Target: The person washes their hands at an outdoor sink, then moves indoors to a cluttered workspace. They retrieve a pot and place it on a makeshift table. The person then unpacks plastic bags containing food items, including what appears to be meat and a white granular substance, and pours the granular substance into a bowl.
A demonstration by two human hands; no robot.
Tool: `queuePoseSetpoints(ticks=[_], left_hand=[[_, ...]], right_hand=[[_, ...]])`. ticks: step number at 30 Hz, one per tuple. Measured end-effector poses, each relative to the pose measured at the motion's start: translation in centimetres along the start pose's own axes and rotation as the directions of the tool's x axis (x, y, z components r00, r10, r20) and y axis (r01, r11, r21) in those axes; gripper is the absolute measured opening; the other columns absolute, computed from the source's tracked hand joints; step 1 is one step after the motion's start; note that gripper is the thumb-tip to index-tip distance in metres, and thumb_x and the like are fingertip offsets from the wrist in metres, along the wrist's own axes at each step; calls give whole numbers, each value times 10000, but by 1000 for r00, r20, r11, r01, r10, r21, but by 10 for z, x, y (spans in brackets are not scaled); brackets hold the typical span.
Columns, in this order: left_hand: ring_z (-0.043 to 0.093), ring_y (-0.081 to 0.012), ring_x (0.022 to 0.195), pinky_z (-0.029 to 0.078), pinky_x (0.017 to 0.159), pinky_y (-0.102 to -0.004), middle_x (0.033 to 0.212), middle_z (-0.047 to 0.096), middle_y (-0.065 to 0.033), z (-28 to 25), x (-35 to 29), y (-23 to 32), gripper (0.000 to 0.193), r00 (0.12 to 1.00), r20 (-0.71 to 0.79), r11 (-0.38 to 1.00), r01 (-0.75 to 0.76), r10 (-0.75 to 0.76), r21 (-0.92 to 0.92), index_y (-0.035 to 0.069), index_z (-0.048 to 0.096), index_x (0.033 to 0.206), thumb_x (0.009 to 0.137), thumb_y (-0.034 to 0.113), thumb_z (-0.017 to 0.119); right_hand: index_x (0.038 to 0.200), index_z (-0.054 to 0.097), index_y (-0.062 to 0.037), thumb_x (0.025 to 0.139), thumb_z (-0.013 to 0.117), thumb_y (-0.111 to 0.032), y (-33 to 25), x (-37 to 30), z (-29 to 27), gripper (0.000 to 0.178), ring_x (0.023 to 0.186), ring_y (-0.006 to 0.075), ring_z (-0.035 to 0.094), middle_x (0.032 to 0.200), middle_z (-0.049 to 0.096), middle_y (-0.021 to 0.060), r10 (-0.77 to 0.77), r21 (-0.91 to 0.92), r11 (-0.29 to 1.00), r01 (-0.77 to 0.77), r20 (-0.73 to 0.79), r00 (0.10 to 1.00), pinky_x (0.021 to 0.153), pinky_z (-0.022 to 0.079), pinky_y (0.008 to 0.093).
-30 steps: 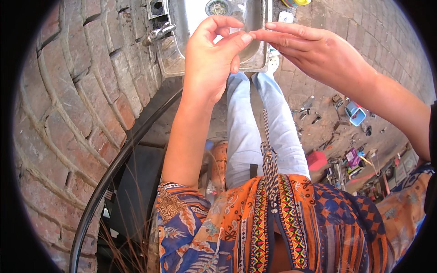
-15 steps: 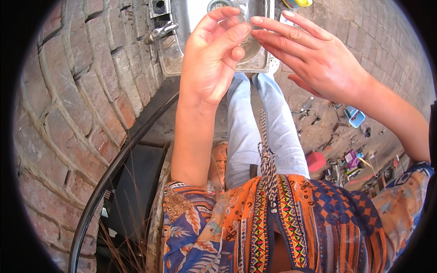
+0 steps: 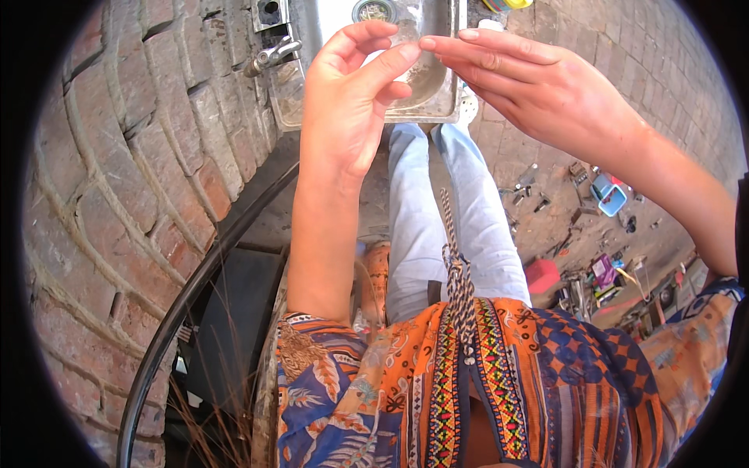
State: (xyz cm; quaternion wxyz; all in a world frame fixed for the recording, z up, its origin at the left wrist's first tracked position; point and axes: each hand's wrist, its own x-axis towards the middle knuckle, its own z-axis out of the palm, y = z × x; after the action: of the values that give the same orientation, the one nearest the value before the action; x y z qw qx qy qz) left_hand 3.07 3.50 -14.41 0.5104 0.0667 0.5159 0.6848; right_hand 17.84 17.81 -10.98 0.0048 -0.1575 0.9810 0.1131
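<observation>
By the sink, the left hand is holding its empty fingers half-curled, the right hand its empty fingers straight.

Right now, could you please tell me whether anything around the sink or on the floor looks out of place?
The floor on the right looks cluttered: small dark items lie scattered beyond a red object, with a blue tub nearby. The sink also looks brownish near its closest edge, perhaps from grime.
</observation>
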Motion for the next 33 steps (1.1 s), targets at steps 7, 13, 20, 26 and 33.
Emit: queuePoseSetpoints(ticks=[7,13,20,26,33], left_hand=[[472,-14,564,353,417,-124,891,514,-12,1,-1,-4,242,1000,7,969,-3,1,247,15,543,989,781,-20,663],[447,-15,524,280,339,-129,894,510,-21,-5,1,-5,214,983,181,987,12,-41,159,4,532,1006,813,-42,609],[599,-87,812,404,461,-120,954,580,-73,-20,7,-3,259,962,246,940,188,-119,-283,25,539,1041,804,-41,619],[540,-147,1022,419,482,-93,1010,558,-95,-25,5,-1,257,972,203,949,170,-117,-266,-12,507,1094,845,-71,538],[563,-167,953,501,656,-186,1001,555,-87,-62,12,-11,255,995,-70,954,42,-66,-298,-2,506,1078,834,-66,546]], right_hand=[[1150,566,-23,774,538,-138,-1,-2,-4,393,1325,97,268,1434,322,25,-126,-152,977,151,160,979,1139,171,290],[1145,570,-24,778,547,-128,1,-7,4,382,1311,105,300,1417,349,12,-88,79,994,80,101,991,1122,214,299],[1133,562,-15,785,562,-121,2,-2,9,364,1294,139,344,1377,410,29,53,288,957,-41,-37,998,1082,280,323],[1178,516,-5,762,617,-186,12,2,-4,465,1289,258,344,1323,445,135,-1,298,954,-1,7,1000,1073,258,402],[1124,533,2,761,608,-144,-16,52,21,399,1189,328,437,1187,513,181,443,735,648,-201,-149,884,994,357,412]])
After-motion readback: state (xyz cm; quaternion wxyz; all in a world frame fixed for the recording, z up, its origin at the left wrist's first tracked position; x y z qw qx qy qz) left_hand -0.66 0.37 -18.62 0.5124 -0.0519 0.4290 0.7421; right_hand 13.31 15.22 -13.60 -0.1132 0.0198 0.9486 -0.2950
